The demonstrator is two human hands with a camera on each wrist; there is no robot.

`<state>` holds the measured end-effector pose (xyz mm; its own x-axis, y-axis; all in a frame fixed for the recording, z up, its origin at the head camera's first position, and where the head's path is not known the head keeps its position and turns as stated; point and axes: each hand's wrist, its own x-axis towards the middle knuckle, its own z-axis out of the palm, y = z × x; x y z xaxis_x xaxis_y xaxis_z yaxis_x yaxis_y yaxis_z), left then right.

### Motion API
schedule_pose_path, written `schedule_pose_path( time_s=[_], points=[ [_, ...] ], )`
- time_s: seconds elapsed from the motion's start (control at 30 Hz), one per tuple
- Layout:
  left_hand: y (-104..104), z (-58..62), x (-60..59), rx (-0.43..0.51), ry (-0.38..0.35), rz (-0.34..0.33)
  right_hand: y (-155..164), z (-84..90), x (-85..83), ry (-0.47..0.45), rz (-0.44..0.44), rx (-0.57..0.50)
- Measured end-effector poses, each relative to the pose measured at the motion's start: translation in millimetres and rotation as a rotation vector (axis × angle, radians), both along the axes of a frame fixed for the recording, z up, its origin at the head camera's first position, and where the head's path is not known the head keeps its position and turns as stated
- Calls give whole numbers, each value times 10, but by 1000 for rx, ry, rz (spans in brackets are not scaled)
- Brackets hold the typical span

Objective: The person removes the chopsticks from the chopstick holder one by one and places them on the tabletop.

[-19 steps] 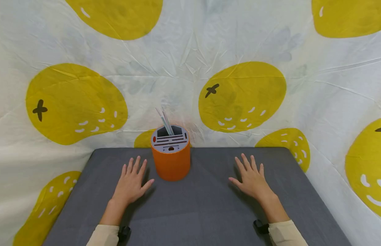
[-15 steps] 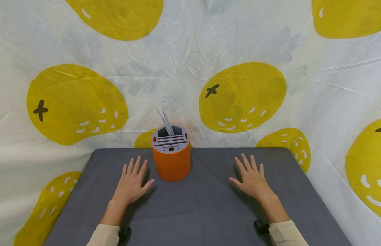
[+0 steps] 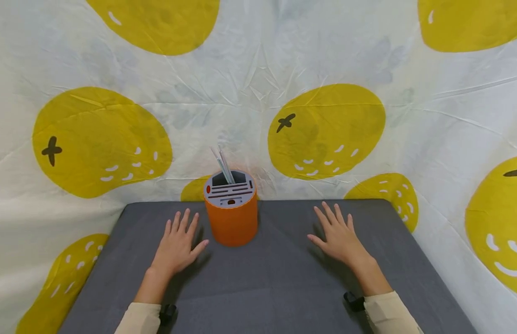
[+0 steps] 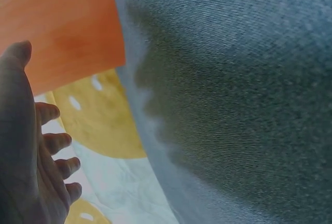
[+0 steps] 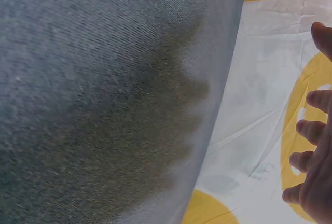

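An orange cylindrical desk organizer (image 3: 232, 225) with a grey slotted top stands upright near the back of the table. Two or so thin, pale pen-like sticks (image 3: 225, 168) lean in its rear compartment. My left hand (image 3: 175, 248) is just left of the organizer, palm down with fingers spread, not touching it. On the other side, farther from it, my right hand (image 3: 338, 239) has its fingers spread too and holds nothing. Both hands cast shadows on the cloth and appear raised above it. In the left wrist view the organizer's side (image 4: 67, 27) shows beyond the thumb.
Dark grey cloth covers the table (image 3: 266, 297). Behind it hangs a white curtain (image 3: 241, 93) printed with large yellow fruit shapes, reaching round both sides. A small black device (image 3: 353, 301) is strapped at the right wrist, and another (image 3: 168, 314) at the left.
My right hand has shifted slightly forward and to the left. The left hand has barely moved, and the organizer stays in place while the whole head view drifts a little.
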<state>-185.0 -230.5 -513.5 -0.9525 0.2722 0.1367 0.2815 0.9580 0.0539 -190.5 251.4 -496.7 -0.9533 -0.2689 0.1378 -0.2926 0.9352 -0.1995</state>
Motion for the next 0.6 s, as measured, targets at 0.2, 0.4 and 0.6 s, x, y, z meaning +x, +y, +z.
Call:
schedule_pose_path(
  time_s=[0.2, 0.4, 0.6],
  points=[
    [18, 41, -26, 8, -1, -9, -25, 74, -47, 15, 36, -12],
    [39, 149, -58, 7, -13, -8, -46, 222, -139, 43, 75, -7],
    [23, 259, -95, -7, -20, -6, -72, 377, -234, 108, 122, 0]
  ],
)
